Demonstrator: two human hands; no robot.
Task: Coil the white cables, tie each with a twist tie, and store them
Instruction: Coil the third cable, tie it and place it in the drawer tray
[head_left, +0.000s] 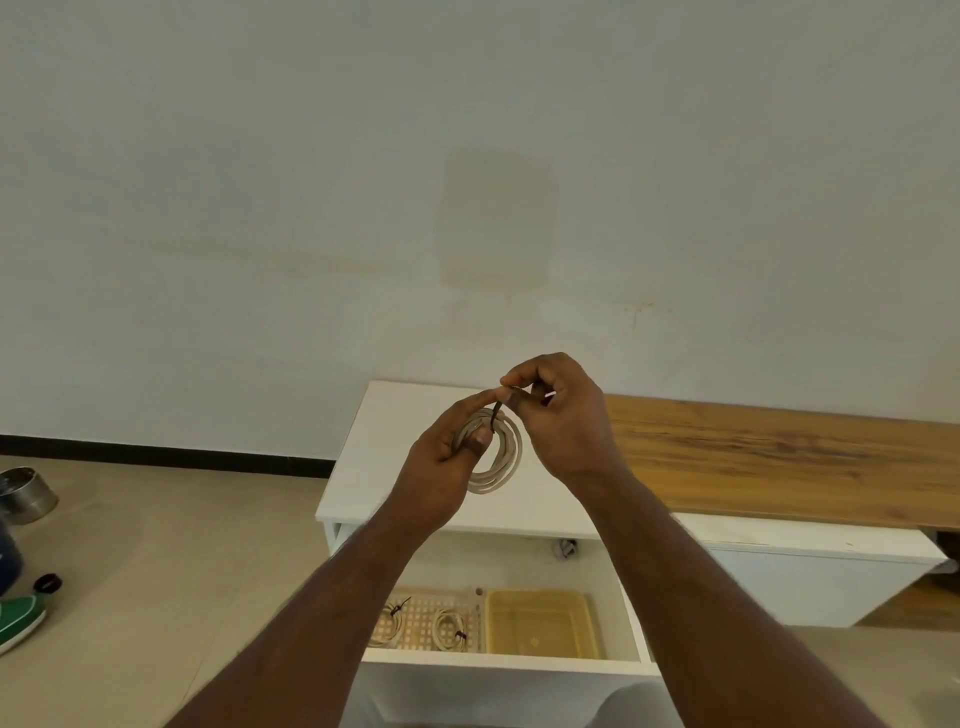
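The dark twist tie (497, 410) was mostly hidden between pinching fingers (511, 375) of the right hand (558, 415). The left hand (449, 447) gripped the coiled white cable (496, 462) above the white surface (363, 467). Two tied coils (451, 627) lay in the open drawer (509, 662); a plain wall (311, 208) stood behind.

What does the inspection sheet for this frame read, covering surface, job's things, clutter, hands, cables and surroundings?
Surface: white cabinet top, bare where it shows; wooden bench top beside it.
Job's things: white cable coil held up in the air; dark twist tie at its upper edge.
Clutter: nothing seen on the cabinet top.
Hands: left hand grips the coil; right hand pinches the tie.
Cables: two tied coils in the lattice tray of the open drawer; yellow bin beside it looks empty.
Surroundings: plain wall; steel bowl and green shoe on the floor.
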